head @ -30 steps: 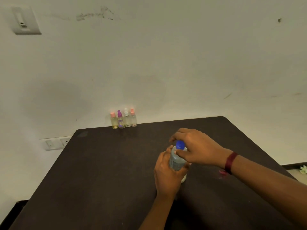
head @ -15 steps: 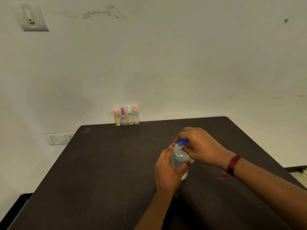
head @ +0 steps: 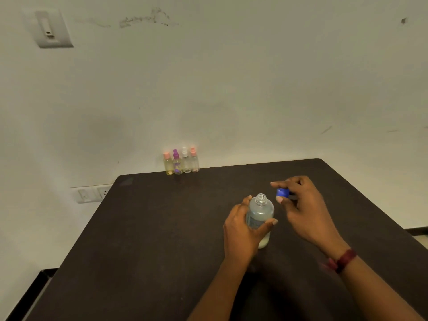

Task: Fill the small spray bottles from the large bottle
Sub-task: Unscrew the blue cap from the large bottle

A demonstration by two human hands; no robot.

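Observation:
The large clear bottle (head: pixel 259 213) stands upright on the dark table (head: pixel 143 239), its threaded neck uncovered. My left hand (head: pixel 240 230) wraps around its body from the left. Just to the right of the neck, my right hand (head: pixel 303 209) pinches the blue cap (head: pixel 282 193) between thumb and fingers, clear of the bottle. Several small spray bottles (head: pixel 181 161) stand in a row at the table's far edge against the wall, with pink, purple and white tops.
A pale wall rises right behind the table. Wall sockets (head: pixel 92 193) sit low at the left, and a switch plate (head: pixel 52 28) is high at the upper left. The table's left edge drops off to a dark floor strip.
The blue cap, which was on the bottle under my right hand, has come off and moved up and to the right. My left hand kept its hold on the bottle.

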